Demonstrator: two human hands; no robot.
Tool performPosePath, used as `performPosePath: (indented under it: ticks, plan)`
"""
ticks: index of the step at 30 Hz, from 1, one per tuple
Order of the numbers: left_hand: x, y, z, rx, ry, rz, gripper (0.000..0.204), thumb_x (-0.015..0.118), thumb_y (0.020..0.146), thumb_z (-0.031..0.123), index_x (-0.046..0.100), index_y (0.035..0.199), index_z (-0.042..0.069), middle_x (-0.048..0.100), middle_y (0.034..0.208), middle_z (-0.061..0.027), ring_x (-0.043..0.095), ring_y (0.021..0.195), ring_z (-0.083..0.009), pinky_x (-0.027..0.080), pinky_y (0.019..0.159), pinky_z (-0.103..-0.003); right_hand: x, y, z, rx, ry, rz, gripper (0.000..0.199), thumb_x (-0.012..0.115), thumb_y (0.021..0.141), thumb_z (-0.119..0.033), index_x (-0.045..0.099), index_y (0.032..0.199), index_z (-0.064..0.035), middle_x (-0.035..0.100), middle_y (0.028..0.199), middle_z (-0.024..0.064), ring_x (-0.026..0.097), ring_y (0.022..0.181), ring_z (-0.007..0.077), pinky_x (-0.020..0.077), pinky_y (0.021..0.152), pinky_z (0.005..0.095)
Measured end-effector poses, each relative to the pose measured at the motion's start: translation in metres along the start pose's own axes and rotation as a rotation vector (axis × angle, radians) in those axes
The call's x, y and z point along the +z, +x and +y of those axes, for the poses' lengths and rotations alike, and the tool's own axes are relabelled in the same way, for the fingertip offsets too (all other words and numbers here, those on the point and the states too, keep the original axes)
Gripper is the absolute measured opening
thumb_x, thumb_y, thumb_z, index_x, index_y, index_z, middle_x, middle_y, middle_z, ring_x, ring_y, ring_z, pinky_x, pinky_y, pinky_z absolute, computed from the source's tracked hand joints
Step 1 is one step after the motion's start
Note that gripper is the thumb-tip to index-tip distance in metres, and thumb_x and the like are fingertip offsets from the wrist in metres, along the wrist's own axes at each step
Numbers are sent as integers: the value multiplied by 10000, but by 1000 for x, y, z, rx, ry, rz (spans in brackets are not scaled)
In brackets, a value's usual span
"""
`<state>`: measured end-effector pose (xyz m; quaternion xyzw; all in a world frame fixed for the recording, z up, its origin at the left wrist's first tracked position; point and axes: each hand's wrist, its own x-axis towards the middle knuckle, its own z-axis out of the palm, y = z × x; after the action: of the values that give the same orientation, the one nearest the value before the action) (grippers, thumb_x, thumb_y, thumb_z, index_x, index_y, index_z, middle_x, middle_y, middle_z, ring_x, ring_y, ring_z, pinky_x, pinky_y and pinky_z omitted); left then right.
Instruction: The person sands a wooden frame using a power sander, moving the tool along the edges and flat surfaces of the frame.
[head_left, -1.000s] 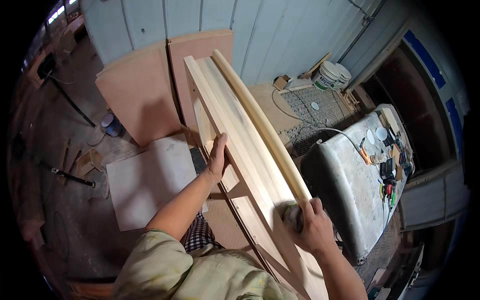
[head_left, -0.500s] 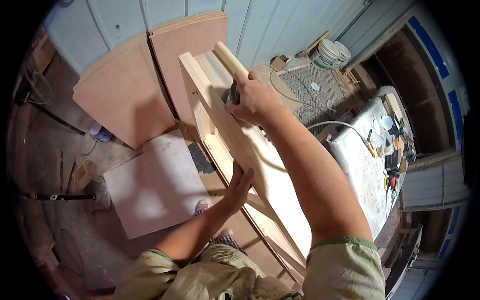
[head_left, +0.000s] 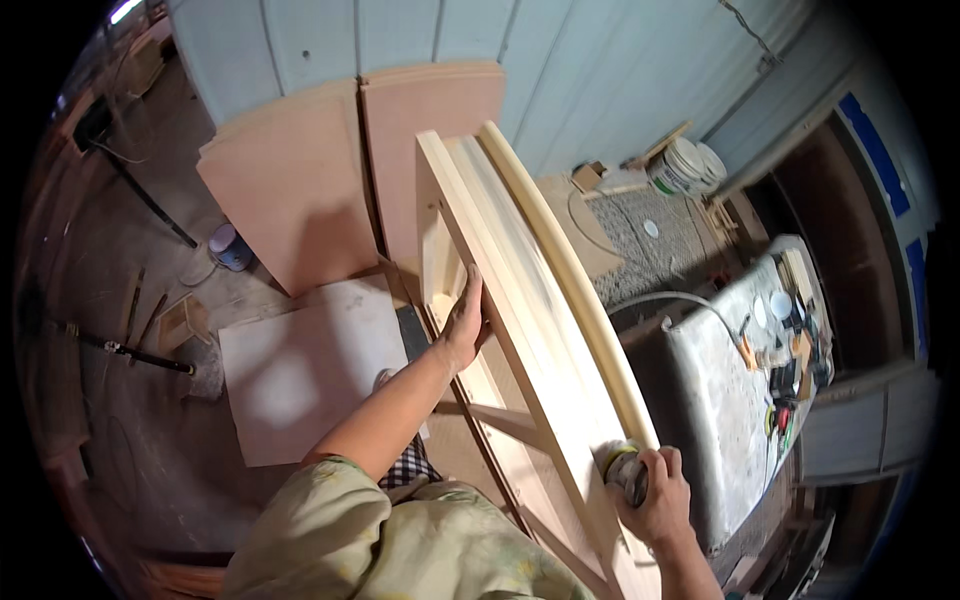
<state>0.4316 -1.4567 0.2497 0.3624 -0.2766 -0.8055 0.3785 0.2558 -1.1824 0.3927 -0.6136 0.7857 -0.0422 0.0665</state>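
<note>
The pale wooden frame (head_left: pixel 520 330) runs from near right to far centre, leaning up toward the wall panels, with a curved rail (head_left: pixel 570 270) along its right edge. We judge it stiff and fairly heavy (long rails with cross braces), its surface smooth enough to slip under a loose grip, so the inner rail and cross braces look like the best holds. To its left, two brown boards (head_left: pixel 330 170) and a white sheet (head_left: pixel 310 370) crowd the floor; to the right a dusty covered bench (head_left: pixel 730 400) stands close, leaving only a narrow gap. Our left hand (head_left: pixel 463 325) lies against the left rail, fingers wrapped over its edge. Our right hand (head_left: pixel 655 490) is clenched round a small sanding tool (head_left: pixel 625 468) pressed on the near end.
</note>
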Motion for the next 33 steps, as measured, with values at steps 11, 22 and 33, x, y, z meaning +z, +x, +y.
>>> performPosePath:
  ticks: [11, 22, 33]
  plan:
    - [-29, 52, 3, -159, -133, -9, 820, 169, 919, 710, 339, 1409, 76, 476, 1294, -60, 474, 1146, -165, 370, 1007, -306, 13, 292, -139, -184, 32, -83, 452, 674, 782, -307, 485, 1135, -95, 524, 1068, 186, 615, 859, 398, 528, 712, 469]
    - [-43, 38, -22, -71, 12, -137, 499, 174, 994, 545, 356, 1076, 88, 441, 890, -11, 392, 777, -104, 364, 689, -266, 14, 443, -221, -326, 12, -97, 419, 646, 805, -315, 496, 1124, -88, 524, 1082, 222, 635, 835, 426, 532, 738, 499]
    - [-45, 40, -44, -109, -96, -213, 665, 161, 1009, 498, 111, 1455, 7, 364, 1347, -143, 358, 1225, -222, 310, 1040, -342, 7, 418, -208, -345, -42, -142, 432, 673, 778, -293, 498, 1108, -75, 518, 1004, 193, 640, 766, 393, 550, 693, 458]
